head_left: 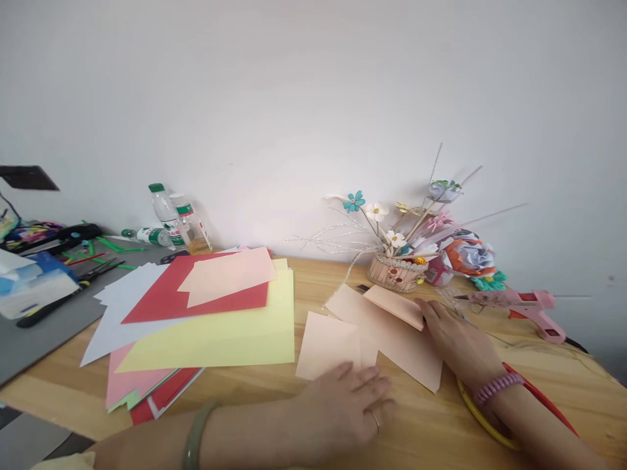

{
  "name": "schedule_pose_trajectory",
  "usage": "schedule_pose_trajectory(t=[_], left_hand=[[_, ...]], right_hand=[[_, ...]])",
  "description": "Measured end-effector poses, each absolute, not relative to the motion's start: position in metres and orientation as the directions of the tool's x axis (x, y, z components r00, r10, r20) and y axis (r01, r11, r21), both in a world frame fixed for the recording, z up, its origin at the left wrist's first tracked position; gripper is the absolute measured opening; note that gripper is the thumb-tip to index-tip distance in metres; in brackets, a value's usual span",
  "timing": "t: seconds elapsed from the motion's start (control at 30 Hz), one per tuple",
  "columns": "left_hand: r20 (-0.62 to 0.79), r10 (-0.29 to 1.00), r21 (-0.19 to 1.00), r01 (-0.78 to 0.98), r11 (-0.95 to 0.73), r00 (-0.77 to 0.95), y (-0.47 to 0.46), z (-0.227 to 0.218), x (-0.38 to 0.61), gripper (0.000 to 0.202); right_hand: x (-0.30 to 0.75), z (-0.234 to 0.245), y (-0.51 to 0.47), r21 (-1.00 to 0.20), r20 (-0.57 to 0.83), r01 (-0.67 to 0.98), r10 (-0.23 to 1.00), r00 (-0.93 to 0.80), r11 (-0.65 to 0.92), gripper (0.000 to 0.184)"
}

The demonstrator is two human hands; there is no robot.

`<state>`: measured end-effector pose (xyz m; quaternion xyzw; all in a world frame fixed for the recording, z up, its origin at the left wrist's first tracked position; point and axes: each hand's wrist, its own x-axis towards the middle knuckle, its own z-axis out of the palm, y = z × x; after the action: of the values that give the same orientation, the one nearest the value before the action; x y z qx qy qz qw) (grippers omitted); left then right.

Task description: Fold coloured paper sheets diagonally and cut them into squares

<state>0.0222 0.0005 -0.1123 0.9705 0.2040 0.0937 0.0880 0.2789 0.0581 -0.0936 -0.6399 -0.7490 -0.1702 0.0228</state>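
My left hand (343, 408) lies with its fingers stretched out over the front edge of a pale peach paper square (326, 339). Part of another peach piece shows at that square's right side. Farther right, my right hand (458, 339) pinches the end of a small folded peach paper (394, 305), its fingertips partly hidden. That folded piece is tilted above a longer peach sheet (392, 346), which lies slantwise on the wooden table and reaches under the hand.
To the left lie stacked yellow (220, 343), red (166, 294) and white (132, 307) papers. A flower basket (394, 271) and a pink glue gun (533, 307) stand behind my right hand. Yellow-and-red scissor-like handles (477, 411) lie under my right wrist. Bottles (193, 228) stand by the wall.
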Motion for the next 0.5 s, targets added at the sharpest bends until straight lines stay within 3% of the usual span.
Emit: schedule_pose_trajectory(t=[0.17, 0.33, 0.5], left_hand=[[0.105, 0.414, 0.212, 0.386, -0.898, 0.904, 0.005, -0.111, 0.019, 0.035], [0.075, 0.429, 0.266, 0.397, -0.879, 0.9, 0.034, -0.102, 0.01, 0.036], [0.109, 0.497, 0.304, 0.447, -0.841, 0.861, 0.056, -0.102, -0.003, 0.039]], right_hand=[[0.274, -0.09, 0.045, 0.145, 0.272, 0.989, 0.961, -0.042, 0.003, 0.019], [0.272, -0.096, 0.04, -0.042, 0.136, 0.995, 0.987, -0.089, 0.096, 0.026], [0.286, -0.106, 0.053, -0.257, 0.016, 0.966, 1.0, 0.026, -0.021, 0.033]])
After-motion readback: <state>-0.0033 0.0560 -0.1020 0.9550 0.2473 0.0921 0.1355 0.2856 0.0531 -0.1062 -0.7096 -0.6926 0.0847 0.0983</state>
